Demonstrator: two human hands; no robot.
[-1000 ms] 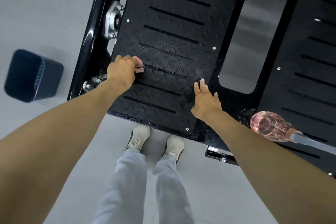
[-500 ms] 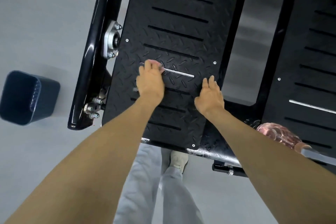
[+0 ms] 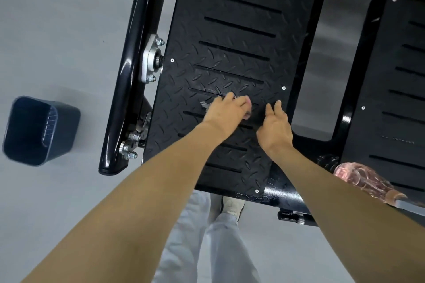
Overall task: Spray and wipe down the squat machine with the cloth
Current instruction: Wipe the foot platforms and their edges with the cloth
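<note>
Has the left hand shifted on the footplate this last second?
Yes: left hand with the cloth slid right across the footplate, away from the silver bracket.

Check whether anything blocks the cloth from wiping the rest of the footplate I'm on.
Only the right hand, which rests flat on the footplate just right of the pink cloth held by the left hand. Nothing shows on the plate's upper part.
</note>
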